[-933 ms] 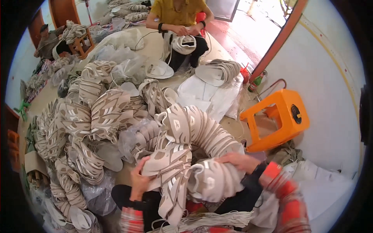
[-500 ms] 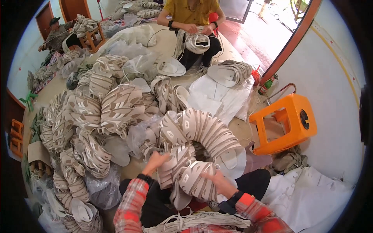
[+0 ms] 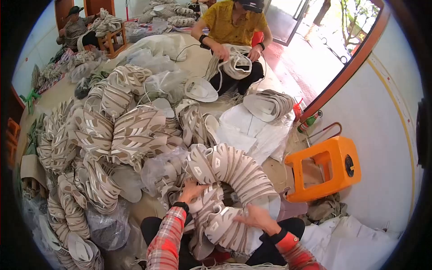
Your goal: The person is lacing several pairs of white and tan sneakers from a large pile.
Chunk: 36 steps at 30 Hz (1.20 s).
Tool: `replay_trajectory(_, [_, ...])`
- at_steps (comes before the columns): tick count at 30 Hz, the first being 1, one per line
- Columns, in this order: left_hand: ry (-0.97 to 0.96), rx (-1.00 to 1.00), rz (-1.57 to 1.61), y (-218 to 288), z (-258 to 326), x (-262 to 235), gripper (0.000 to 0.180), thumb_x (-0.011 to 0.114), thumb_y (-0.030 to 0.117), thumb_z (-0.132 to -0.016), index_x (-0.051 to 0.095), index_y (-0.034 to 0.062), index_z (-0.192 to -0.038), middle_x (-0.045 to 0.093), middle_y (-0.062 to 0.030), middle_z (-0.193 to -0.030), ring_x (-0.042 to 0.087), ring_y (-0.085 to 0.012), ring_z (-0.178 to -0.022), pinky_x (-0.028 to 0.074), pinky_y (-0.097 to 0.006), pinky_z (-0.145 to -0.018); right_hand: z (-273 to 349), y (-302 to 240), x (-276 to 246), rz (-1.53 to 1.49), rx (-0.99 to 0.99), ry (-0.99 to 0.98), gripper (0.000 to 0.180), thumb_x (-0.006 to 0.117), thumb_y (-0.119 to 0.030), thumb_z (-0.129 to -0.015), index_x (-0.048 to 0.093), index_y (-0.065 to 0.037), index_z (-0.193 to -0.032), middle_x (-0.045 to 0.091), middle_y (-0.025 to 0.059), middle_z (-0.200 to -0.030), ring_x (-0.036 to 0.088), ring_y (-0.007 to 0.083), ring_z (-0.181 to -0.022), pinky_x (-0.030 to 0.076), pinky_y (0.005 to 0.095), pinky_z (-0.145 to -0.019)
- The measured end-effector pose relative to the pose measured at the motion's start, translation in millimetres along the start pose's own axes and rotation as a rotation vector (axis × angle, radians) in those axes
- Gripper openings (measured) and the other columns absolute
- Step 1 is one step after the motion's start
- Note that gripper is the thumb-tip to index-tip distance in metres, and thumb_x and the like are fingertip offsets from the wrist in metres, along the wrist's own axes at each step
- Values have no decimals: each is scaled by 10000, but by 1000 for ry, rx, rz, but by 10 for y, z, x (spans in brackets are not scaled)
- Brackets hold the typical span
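White-walled room with a bright open doorway at upper right; its pale floor is strewn with beige and brown shoe uppers. Before the seated wearer, at lower centre, a curved stack of nested shoe uppers arches toward the right, with a shorter row of shoe uppers by the wearer's lap. The left hand touches the bundle's left side, and the right hand lies over the shorter row, a finger stretched out; whether either is gripping cannot be told. Nesting of these pieces looks largely done, though no tie can be made out around them. Heaps of uppers at left lie untouched. An orange stool stands to the right; beyond, a co-worker in yellow handles a white upper.
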<state>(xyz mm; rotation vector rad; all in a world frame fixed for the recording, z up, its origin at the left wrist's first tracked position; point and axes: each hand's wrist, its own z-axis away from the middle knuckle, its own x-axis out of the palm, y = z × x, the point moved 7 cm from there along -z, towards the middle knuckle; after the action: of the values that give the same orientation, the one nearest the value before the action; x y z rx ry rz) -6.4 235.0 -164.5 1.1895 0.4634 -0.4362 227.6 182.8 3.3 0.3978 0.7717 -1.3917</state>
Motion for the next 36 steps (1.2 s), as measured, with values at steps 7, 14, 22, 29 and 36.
replay_trajectory(7, [6,-87,-4,-130,0,126,375,522,303,-796,619,26,-1028,612,-228,-1008,567,-401,-959,449,-447,-798,-1284,-669,232,-781,-457,23,340,561,-139,-869,521,51,-1148,602,109,-1013,586,160,-867,466,294,-791])
replay_trajectory(14, [206,-60,131,410,366,-108,301,466,209,-820,597,-39,-929,587,-310,-874,557,-461,-864,434,-503,-766,-1242,-559,429,-1529,-420,-233,425,566,23,-822,382,64,-1203,399,183,-1294,428,237,-1187,371,333,-990])
replay_trajectory(22, [354,-2,129,986,1375,-99,258,498,90,-746,533,-29,-973,590,-260,-882,551,-429,-873,381,-522,-782,-255,-485,501,-1849,-230,-16,310,625,-19,-804,437,1,-1049,561,144,-1067,544,218,-1007,446,311,-796])
replay_trajectory(29, [391,269,-266,1701,1910,-16,503,615,186,-723,443,-27,-1145,511,-180,-1096,479,-314,-1037,280,-528,-904,374,-229,399,-1682,-160,471,376,644,-38,-801,363,11,-1045,524,85,-939,521,127,-847,438,245,-726])
replay_trajectory(36, [473,334,-422,2052,2269,27,535,582,210,-753,423,-39,-1200,498,-178,-1155,467,-295,-1076,271,-539,-937,766,-204,286,-1809,-280,663,388,623,-23,-802,332,27,-1056,549,91,-902,545,144,-798,453,264,-714])
